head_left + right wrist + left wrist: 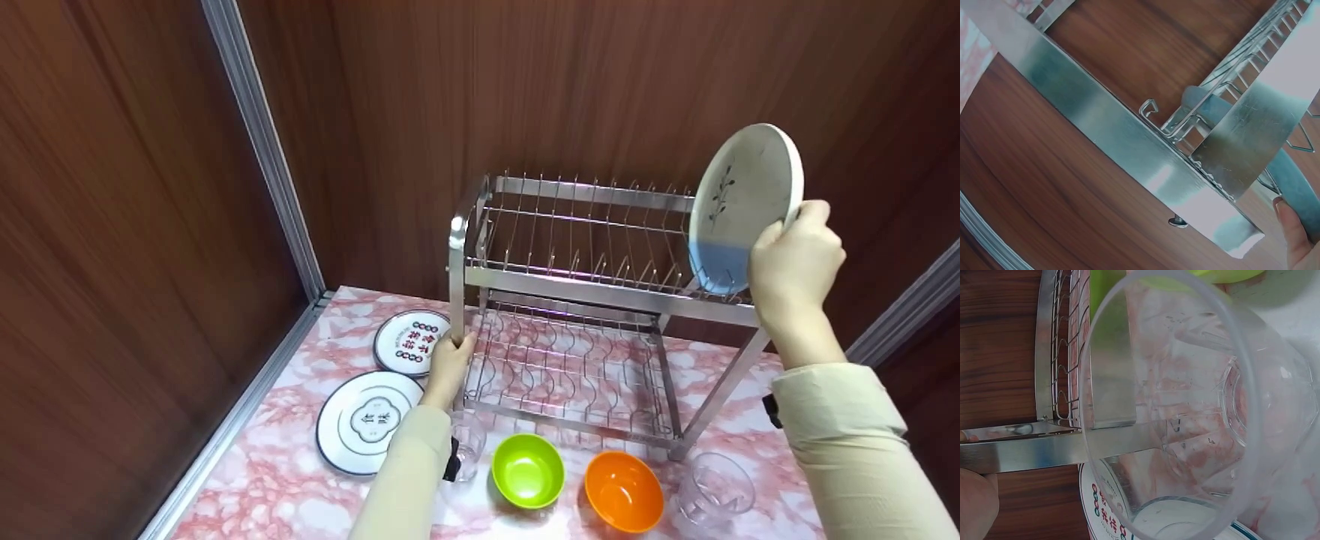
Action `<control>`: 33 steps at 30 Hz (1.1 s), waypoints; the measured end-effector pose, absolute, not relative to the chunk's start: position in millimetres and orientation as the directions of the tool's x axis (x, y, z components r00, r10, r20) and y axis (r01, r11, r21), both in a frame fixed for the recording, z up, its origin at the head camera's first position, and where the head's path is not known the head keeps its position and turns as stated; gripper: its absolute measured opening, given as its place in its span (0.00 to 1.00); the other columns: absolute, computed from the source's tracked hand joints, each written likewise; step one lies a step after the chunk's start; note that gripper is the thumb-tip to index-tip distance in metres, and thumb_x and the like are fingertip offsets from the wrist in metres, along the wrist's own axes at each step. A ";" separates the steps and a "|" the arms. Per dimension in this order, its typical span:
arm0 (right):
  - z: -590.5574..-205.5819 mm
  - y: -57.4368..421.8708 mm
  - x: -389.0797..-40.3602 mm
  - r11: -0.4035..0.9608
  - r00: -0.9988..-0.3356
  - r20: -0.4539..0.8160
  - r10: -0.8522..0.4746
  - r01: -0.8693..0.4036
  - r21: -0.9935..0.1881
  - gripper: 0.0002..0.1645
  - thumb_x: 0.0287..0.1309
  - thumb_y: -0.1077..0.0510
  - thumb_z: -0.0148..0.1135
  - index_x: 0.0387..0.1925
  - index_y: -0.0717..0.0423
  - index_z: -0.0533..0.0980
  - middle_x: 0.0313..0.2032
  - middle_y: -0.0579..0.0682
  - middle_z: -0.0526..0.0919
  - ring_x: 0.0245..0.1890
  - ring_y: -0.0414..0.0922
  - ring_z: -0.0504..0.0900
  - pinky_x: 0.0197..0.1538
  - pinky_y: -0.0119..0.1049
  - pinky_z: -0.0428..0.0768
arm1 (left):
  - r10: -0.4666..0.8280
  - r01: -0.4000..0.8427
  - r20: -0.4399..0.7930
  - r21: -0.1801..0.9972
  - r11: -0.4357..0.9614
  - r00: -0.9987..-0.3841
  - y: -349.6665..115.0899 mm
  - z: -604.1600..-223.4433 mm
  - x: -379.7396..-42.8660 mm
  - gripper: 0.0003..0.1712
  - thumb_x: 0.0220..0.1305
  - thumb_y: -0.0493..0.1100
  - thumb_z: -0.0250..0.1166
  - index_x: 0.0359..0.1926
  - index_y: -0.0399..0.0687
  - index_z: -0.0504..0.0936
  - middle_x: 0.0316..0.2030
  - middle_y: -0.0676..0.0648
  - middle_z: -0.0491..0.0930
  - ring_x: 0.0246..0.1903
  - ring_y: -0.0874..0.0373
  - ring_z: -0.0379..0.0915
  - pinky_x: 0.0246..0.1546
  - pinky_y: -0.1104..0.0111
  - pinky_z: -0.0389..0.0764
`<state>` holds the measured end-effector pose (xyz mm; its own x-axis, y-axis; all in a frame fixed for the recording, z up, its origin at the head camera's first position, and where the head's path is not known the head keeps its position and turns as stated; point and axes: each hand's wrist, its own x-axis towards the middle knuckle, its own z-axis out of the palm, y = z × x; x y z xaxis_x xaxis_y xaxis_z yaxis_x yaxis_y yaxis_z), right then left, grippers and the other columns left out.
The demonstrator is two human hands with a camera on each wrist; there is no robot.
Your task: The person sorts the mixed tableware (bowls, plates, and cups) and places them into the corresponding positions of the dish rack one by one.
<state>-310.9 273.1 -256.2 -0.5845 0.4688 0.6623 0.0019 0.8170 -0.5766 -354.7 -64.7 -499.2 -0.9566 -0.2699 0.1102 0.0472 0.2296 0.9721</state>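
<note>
A two-tier metal dish rack point(555, 284) stands at the back of the table. My right hand point(799, 262) grips the edge of a round plate point(750, 187), cream above and blue below with a dark twig pattern. The plate stands nearly upright, its lower edge down among the wires at the right end of the upper tier. In the right wrist view my thumb point(1293, 230) presses on the plate's blue part point(1297, 185). My left hand point(450, 367) holds the rack's front left post, low down. The post point(1022, 455) also shows in the left wrist view.
Left of the rack lie two patterned white plates, a smaller one point(409, 341) behind a larger one point(356, 450). In front are a green bowl point(528, 472), an orange bowl point(624, 491) and a clear cup point(716, 491). Another clear cup point(470, 442) stands by my left wrist. Brown walls surround the table.
</note>
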 end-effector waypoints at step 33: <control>-266.5 278.4 -314.6 0.785 -0.667 0.562 0.488 0.055 -0.617 0.17 0.54 0.60 0.41 0.42 0.69 0.64 0.38 0.75 0.74 0.40 0.71 0.72 0.41 0.59 0.68 | -0.268 0.062 0.122 0.973 0.221 -0.956 -65.5 -500.1 -354.3 0.16 0.57 0.46 0.56 0.18 0.51 0.62 0.13 0.55 0.57 0.17 0.62 0.54 0.18 0.73 0.59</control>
<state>-314.6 278.4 -266.5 -0.6672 0.4885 0.5623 0.0554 0.7854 -0.6166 -354.3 -65.5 -500.1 -0.9558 -0.2676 0.1218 0.0622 0.2209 0.9733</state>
